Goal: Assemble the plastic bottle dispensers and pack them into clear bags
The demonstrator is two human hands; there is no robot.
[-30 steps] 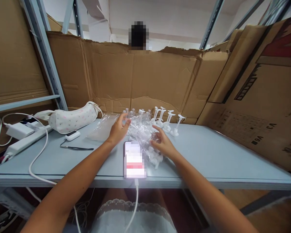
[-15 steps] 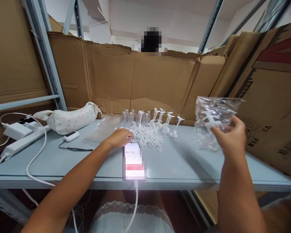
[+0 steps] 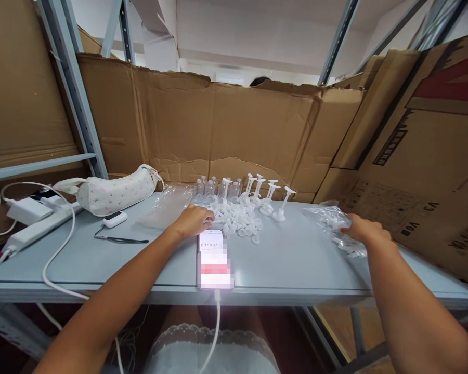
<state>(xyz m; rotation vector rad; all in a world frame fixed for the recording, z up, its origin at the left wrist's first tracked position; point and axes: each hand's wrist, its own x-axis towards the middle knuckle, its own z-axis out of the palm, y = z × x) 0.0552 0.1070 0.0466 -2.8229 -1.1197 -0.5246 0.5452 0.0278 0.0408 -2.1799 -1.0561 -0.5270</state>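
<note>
My right hand [image 3: 368, 231] grips the side of a clear plastic bag [image 3: 327, 215] on the right of the table. White plastic parts show through the bag's lower end; its top is crumpled down. My left hand [image 3: 193, 221] rests with curled fingers at the left edge of a pile of small white caps [image 3: 237, 218], just above the phone [image 3: 215, 259]. Whether those fingers hold anything is hidden. Behind the pile stand several small clear bottles [image 3: 209, 191] and several white pump heads [image 3: 271, 197] with long stems.
A flat clear bag [image 3: 166, 205] and a white patterned pouch [image 3: 117, 189] lie on the left, near a small white device [image 3: 115, 219] with a strap. A power strip [image 3: 35, 228] and a white cable [image 3: 72, 228] run along the left edge. Cardboard [image 3: 237, 124] walls the back.
My right hand has lowered the clear bag onto the table and moved slightly right and down. The left hand stays almost in place. A head behind the cardboard has dropped mostly out of sight.
</note>
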